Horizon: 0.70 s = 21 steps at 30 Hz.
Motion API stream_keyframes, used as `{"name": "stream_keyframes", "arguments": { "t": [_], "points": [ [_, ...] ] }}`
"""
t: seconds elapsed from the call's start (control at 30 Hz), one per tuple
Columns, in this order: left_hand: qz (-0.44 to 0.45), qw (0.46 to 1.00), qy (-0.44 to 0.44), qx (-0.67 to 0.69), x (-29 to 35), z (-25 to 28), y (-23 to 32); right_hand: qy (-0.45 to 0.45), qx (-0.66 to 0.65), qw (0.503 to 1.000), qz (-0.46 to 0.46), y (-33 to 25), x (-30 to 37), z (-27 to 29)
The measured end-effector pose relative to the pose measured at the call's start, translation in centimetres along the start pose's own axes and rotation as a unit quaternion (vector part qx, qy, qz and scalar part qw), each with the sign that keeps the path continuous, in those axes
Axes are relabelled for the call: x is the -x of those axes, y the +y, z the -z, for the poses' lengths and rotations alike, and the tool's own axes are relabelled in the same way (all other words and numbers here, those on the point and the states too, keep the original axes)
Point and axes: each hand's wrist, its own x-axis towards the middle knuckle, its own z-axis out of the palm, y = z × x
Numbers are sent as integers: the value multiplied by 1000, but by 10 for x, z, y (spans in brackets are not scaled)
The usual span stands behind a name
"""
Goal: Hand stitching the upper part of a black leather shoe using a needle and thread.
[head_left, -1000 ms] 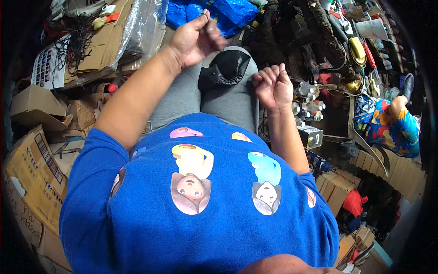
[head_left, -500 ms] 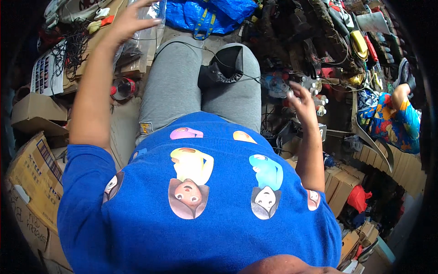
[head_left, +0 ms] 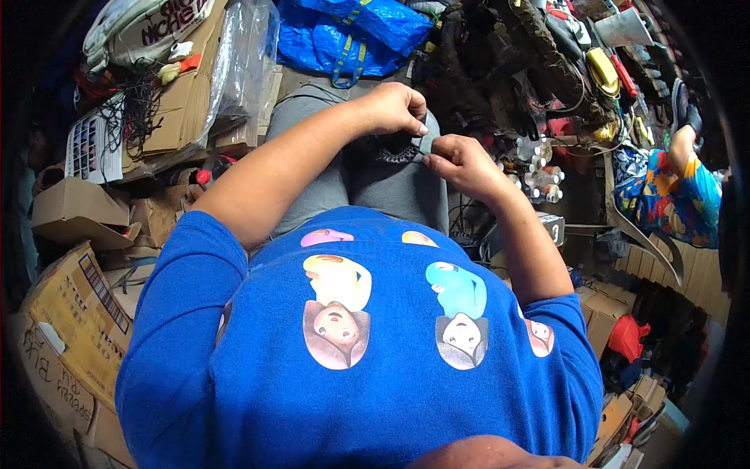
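Over my right knee my two hands meet, fingers closed. My left hand (head_left: pixel 394 109) pinches one side of a small pale grey strip-like piece (head_left: pixel 426 144). My right hand (head_left: pixel 465 162) grips its other side; the fingers hide much of it, and its exact kind is unclear. Just beneath lies a black item with a gathered, stitched-looking edge (head_left: pixel 397 155), resting on my grey trousers (head_left: pixel 391 187) and partly covered by my left hand. A thin dark cord (head_left: pixel 314 92) crosses my left knee.
A blue woven bag (head_left: pixel 351 39) lies beyond my knees. Flat cardboard with clear plastic (head_left: pixel 242 62), tangled black cords (head_left: pixel 141 117) and a box (head_left: pixel 78 211) are on the left. Capped clear bottles (head_left: pixel 541 184) stand on the right, with another person's leg (head_left: pixel 681 148) farther out.
Both hands were apart and empty, the left raised far left, the right beside my right thigh. They have come together over the right knee and now grip a small pale grey piece.
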Motion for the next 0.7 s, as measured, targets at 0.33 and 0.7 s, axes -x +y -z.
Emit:
{"name": "stream_keyframes", "arguments": {
  "t": [0.33, 0.7],
  "points": [
    [49, 989, -61, 125, 0, 10, 1, 85, -117, 989, -13, -1, 26, -12],
    [80, 968, -153, 180, 5, 32, -1, 131, -34, 990, 31, -4, 19, 13]
  ]
}}
